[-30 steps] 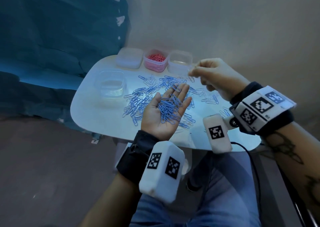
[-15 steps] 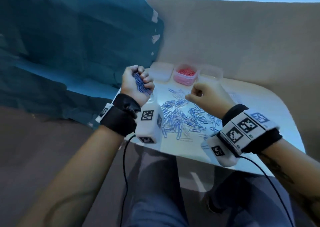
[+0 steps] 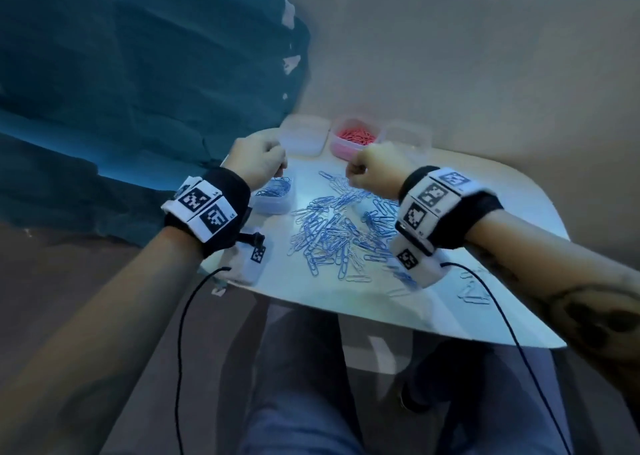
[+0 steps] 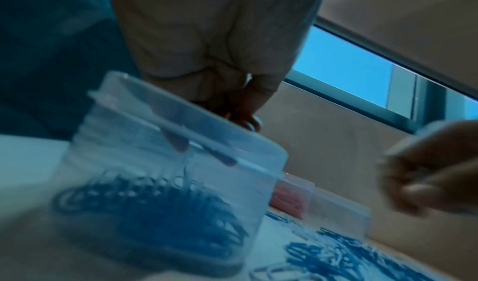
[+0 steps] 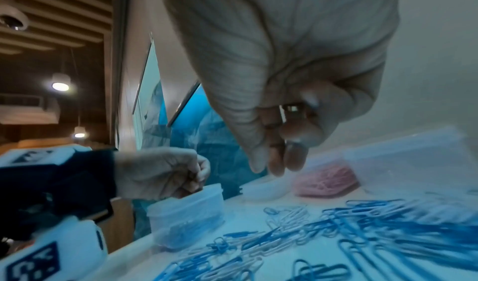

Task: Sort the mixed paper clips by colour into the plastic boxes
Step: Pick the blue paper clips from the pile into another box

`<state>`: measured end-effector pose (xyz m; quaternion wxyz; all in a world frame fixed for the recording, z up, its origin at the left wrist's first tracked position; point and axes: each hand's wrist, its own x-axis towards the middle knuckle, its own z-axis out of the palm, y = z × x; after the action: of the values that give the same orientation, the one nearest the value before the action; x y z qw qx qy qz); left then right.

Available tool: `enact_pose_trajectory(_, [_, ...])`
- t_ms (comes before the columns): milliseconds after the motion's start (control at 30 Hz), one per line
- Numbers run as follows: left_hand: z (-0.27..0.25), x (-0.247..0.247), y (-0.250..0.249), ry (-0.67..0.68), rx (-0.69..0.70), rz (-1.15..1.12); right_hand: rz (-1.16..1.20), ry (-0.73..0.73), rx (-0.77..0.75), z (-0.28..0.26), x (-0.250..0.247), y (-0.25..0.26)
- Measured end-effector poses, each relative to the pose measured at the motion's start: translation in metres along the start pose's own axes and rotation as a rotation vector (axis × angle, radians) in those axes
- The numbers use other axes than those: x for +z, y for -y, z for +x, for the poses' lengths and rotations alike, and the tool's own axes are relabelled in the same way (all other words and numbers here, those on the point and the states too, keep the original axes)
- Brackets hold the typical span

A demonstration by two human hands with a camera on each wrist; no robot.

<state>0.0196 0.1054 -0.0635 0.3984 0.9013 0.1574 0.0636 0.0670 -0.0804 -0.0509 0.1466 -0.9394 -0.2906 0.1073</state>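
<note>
Paper clips (image 3: 337,227), blue and white, lie scattered on the counter (image 3: 485,191) in our head view, between both hands. From the left wrist, our left hand (image 4: 207,46) curls over the box of blue clips (image 4: 165,162); whether it holds any we cannot tell. From the right wrist, our right hand (image 5: 292,70) has its fingers (image 5: 276,158) bunched, seemingly empty. Light, slippery wire, we judge: pinch one loop end.

Left hand (image 3: 258,158) fisted, right hand (image 3: 375,168) fingers curled

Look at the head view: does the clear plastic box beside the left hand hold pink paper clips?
No, the clear plastic box holds blue paper clips.
</note>
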Motion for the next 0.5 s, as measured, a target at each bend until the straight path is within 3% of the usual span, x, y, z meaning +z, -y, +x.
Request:
enact_pose_trajectory(100, [-0.022,-0.002,-0.007,-0.113,0.117,0.184,-0.115,0.070,0.015,0.035,0.015,0.012])
enact_pose_trajectory(167, [-0.041,0.003,-0.011,-0.005,0.175,0.248,-0.261,0.134,0.042,0.051,0.020,0.019])
enact_pose_trajectory(267, [-0.059,0.018,-0.005,0.267,0.126,0.458,-0.287,0.126,0.072,0.066,0.024,0.025])
enact_pose_trajectory(400, [-0.063,0.028,0.005,0.302,0.023,0.439,-0.205,0.091,0.038,0.069,0.030,0.021])
enact_pose_trajectory(500, [-0.065,0.033,0.005,0.288,0.019,0.410,-0.223,0.169,0.006,0.059,0.019,0.020])
